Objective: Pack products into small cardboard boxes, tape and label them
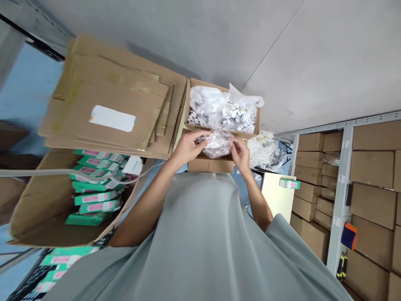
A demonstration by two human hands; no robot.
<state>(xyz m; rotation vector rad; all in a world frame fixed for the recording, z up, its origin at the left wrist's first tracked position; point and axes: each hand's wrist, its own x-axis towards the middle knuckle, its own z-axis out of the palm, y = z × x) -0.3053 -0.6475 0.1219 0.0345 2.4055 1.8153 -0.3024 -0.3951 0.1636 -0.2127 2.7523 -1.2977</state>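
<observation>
Between my two hands is a crumpled bundle of clear plastic wrap point(216, 144), just above a small open cardboard box point(209, 165). My left hand point(191, 146) pinches the bundle's left side with thumb and fingers. On the right side, the fingers of my right hand point(239, 151) are closed on the wrap. Whether anything lies inside the plastic cannot be made out. Directly behind stands a larger cardboard box point(223, 130) filled with crumpled paper and plastic point(232, 109).
Flattened cardboard sheets point(125, 88) are stacked at left. Below them, a large carton point(37, 209) holds several green-and-pink boxes point(97, 207), with a white cable point(62, 172) crossing in front. Shelves of brown cartons point(371, 169) stand at right, near a single green-and-pink box point(290, 184).
</observation>
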